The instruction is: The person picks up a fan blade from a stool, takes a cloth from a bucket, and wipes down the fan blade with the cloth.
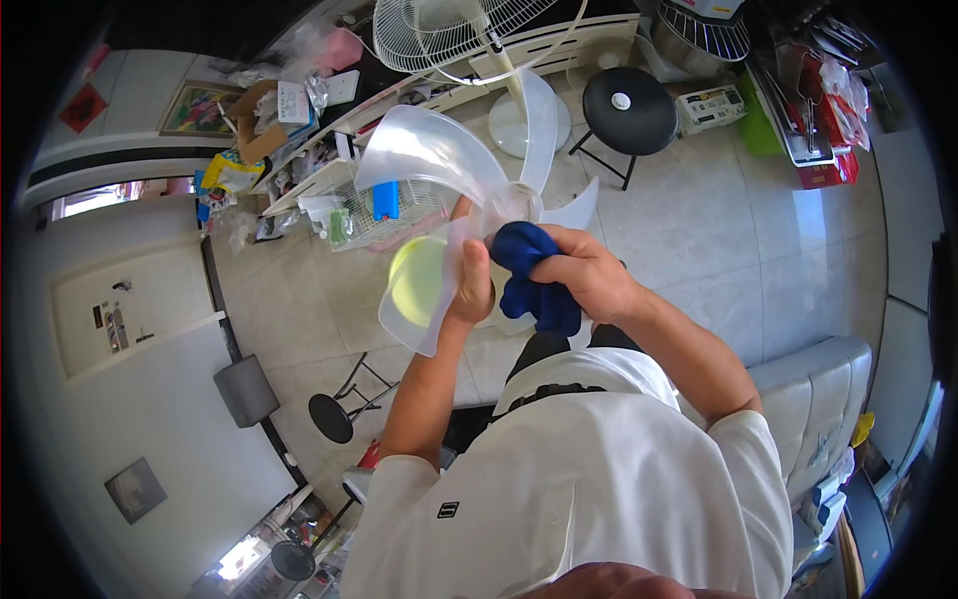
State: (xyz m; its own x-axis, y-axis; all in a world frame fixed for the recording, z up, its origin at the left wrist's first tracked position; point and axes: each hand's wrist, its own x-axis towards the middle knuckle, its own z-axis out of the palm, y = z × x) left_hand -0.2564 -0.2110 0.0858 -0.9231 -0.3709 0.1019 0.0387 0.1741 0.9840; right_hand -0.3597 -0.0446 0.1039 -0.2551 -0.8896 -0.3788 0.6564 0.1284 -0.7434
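Note:
A translucent fan blade piece [424,150] with several curved blades is held up in front of my body. My left hand [473,280] grips it near the hub, the thumb lying on one blade. In my right hand [589,273] is a dark blue cloth [539,280], pinched between thumb and fingers and pressed against the hub's near side. Part of the hub is hidden behind the cloth. Below the left blade, a yellow-green round object [417,280] shows through the plastic.
Ahead stands a fan with a wire grille [439,30] on a round base [507,125]. A black stool [629,110] is to its right. A wire basket [399,225] sits on the floor at left, near a folding stool [330,417]. A sofa [808,399] stands at right.

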